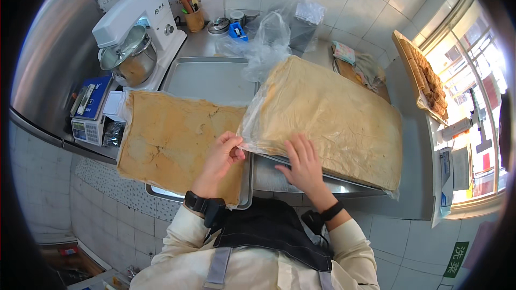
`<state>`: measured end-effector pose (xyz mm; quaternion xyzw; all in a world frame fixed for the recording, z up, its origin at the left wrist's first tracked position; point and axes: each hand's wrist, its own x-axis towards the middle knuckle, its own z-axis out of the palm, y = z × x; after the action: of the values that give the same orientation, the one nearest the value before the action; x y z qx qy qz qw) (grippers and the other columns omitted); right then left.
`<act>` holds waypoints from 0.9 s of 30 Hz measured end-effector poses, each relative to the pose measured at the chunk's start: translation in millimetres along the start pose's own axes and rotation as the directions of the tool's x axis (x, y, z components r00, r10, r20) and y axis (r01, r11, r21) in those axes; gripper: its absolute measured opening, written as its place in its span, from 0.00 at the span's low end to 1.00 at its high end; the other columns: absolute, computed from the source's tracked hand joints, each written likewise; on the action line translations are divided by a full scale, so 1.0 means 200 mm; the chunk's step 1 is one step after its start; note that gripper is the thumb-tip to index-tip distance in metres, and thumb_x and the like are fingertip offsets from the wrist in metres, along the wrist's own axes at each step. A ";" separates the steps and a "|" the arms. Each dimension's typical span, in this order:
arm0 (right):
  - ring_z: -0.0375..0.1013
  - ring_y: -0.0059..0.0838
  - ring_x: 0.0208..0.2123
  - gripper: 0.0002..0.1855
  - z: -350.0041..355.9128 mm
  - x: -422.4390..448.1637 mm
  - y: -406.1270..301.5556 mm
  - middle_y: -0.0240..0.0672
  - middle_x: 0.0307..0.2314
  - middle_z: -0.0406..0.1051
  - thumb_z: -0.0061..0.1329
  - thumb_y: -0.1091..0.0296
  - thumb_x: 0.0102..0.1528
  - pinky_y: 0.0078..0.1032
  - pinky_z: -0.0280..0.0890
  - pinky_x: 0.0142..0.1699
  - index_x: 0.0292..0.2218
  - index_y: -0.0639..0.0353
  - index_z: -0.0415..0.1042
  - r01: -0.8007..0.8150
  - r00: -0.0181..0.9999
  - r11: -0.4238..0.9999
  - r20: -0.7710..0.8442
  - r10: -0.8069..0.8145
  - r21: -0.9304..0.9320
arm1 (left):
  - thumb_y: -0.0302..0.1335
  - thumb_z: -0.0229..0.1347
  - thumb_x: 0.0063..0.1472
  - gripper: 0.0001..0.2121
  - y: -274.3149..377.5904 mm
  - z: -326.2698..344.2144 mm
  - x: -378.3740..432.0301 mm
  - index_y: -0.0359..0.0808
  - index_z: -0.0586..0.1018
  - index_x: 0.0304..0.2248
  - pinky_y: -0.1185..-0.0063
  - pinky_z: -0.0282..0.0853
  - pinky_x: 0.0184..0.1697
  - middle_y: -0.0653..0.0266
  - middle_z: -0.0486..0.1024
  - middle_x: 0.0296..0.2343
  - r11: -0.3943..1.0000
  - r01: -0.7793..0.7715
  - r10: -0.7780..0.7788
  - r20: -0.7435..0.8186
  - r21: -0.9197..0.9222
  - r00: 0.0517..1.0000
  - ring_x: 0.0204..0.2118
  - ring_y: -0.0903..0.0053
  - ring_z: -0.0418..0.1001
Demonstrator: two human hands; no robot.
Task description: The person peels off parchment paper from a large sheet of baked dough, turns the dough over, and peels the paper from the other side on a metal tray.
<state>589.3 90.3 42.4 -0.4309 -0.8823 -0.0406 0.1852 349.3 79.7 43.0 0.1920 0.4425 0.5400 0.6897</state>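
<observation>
A large slab of sheet cake (334,117), covered by clear plastic film (252,129), lies on a tray at the right. My left hand (222,156) pinches the film at the slab's near left corner. Fingers of my right hand (301,162) rest on the slab's near edge, its thumb pointing left by the tray's rim. A thinner, browned sheet of cake or dough (173,141) lies to the left, partly under my left wrist, over a metal baking tray (246,193).
An empty-looking metal tray (209,76) lies behind. At the back left stands a stand mixer (133,24) near a digital scale (86,131). Crumpled plastic bags (270,44), a blue tape dispenser (238,32) and a wooden utensil holder (195,20) stand along the wall. Rolled wafers (425,76) fill a tray by the window.
</observation>
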 end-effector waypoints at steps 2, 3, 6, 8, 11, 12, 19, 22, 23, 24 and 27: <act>0.61 0.40 0.48 0.27 0.05 0.03 -0.03 0.39 0.42 0.63 0.54 0.56 0.41 0.37 0.57 0.51 0.42 0.57 0.64 0.096 0.982 0.995 -0.167 -0.094 0.003 | 0.27 0.51 0.55 0.05 0.02 0.05 -0.01 0.39 0.69 0.24 0.85 0.67 0.23 0.72 0.69 0.20 1.000 0.005 -0.005 0.008 -0.012 1.000 0.18 0.88 0.65; 0.65 0.35 0.42 0.17 0.03 0.06 -0.06 0.34 0.34 0.66 0.52 0.60 0.44 0.33 0.60 0.46 0.36 0.56 0.66 0.106 0.960 0.994 -0.257 -0.113 -0.040 | 0.27 0.51 0.55 0.04 0.04 0.06 -0.01 0.39 0.69 0.25 0.85 0.67 0.22 0.72 0.69 0.20 0.999 0.001 0.001 0.036 -0.045 0.999 0.18 0.88 0.66; 0.67 0.36 0.34 0.12 0.02 0.08 -0.04 0.33 0.29 0.67 0.52 0.66 0.44 0.33 0.63 0.41 0.31 0.58 0.67 0.117 0.925 0.987 -0.350 -0.147 -0.106 | 0.27 0.50 0.56 0.02 0.07 0.09 -0.02 0.39 0.70 0.28 0.83 0.67 0.27 0.70 0.70 0.23 0.995 -0.011 0.020 0.081 -0.102 0.997 0.23 0.88 0.68; 0.67 0.34 0.30 0.10 -0.02 0.07 -0.04 0.33 0.26 0.67 0.52 0.69 0.44 0.31 0.63 0.37 0.30 0.59 0.66 -0.021 0.946 0.990 -0.318 0.064 0.136 | 0.27 0.48 0.57 0.03 0.07 0.12 0.00 0.39 0.70 0.31 0.82 0.68 0.32 0.68 0.72 0.27 0.992 -0.016 0.029 0.100 -0.127 0.995 0.28 0.88 0.69; 0.67 0.29 0.23 0.08 -0.11 0.08 -0.02 0.34 0.21 0.66 0.51 0.76 0.46 0.25 0.63 0.30 0.28 0.62 0.65 -0.272 0.881 0.746 -0.156 0.448 0.608 | 0.31 0.47 0.59 0.12 0.02 0.08 0.12 0.35 0.68 0.41 0.78 0.58 0.49 0.59 0.68 0.40 0.880 -0.405 0.401 0.069 0.247 0.914 0.46 0.73 0.64; 0.66 0.26 0.21 0.07 -0.15 0.10 -0.02 0.34 0.20 0.66 0.50 0.78 0.47 0.23 0.63 0.27 0.27 0.64 0.64 -0.351 0.805 0.504 -0.021 0.593 0.789 | 0.32 0.46 0.59 0.17 -0.04 0.02 0.19 0.34 0.64 0.46 0.77 0.50 0.54 0.56 0.62 0.46 0.770 -0.425 0.400 0.160 0.477 0.903 0.51 0.71 0.56; 0.65 0.14 0.22 0.05 -0.40 0.16 0.04 0.27 0.20 0.66 0.48 0.76 0.51 0.15 0.62 0.26 0.30 0.61 0.64 -0.410 0.781 0.291 0.168 0.602 0.864 | 0.34 0.47 0.59 0.31 -0.26 0.07 0.31 0.34 0.48 0.57 0.76 0.39 0.59 0.52 0.44 0.57 0.702 -0.376 0.271 0.262 0.604 0.926 0.60 0.68 0.41; 0.66 0.13 0.23 0.03 -0.58 0.19 0.19 0.26 0.22 0.67 0.46 0.72 0.53 0.14 0.66 0.29 0.31 0.60 0.65 -0.316 0.684 0.179 0.092 0.724 0.932 | 0.37 0.47 0.58 0.32 -0.25 0.11 0.31 0.30 0.49 0.56 0.72 0.37 0.60 0.46 0.43 0.56 0.465 -0.360 0.304 0.236 0.809 0.923 0.60 0.60 0.39; 0.67 0.14 0.24 0.04 -0.62 0.21 0.25 0.27 0.23 0.67 0.46 0.71 0.53 0.15 0.66 0.30 0.32 0.60 0.65 -0.346 0.654 0.208 0.077 0.752 0.915 | 0.37 0.47 0.58 0.32 -0.25 0.10 0.33 0.30 0.49 0.56 0.72 0.37 0.60 0.46 0.43 0.56 0.461 -0.366 0.300 0.247 0.808 0.922 0.60 0.60 0.39; 0.67 0.15 0.26 0.06 -0.66 0.22 0.31 0.27 0.25 0.67 0.45 0.71 0.54 0.16 0.66 0.32 0.33 0.61 0.65 -0.373 0.624 0.235 0.056 0.779 0.897 | 0.37 0.47 0.58 0.32 -0.26 0.07 0.37 0.30 0.49 0.56 0.72 0.38 0.60 0.46 0.44 0.56 0.476 -0.373 0.316 0.241 0.796 0.918 0.60 0.59 0.39; 0.68 0.21 0.31 0.10 -0.61 0.11 0.50 0.31 0.28 0.68 0.47 0.70 0.52 0.21 0.66 0.36 0.36 0.62 0.64 -0.459 0.729 0.293 0.167 0.663 0.839 | 0.35 0.47 0.58 0.30 -0.25 0.07 0.43 0.31 0.50 0.56 0.73 0.39 0.59 0.47 0.46 0.56 0.507 -0.409 0.327 0.270 0.759 0.906 0.60 0.61 0.41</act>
<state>690.1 140.8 153.8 -0.5609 -0.5512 0.4093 0.4626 392.0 144.2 -21.9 0.5948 0.5536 0.4072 0.4170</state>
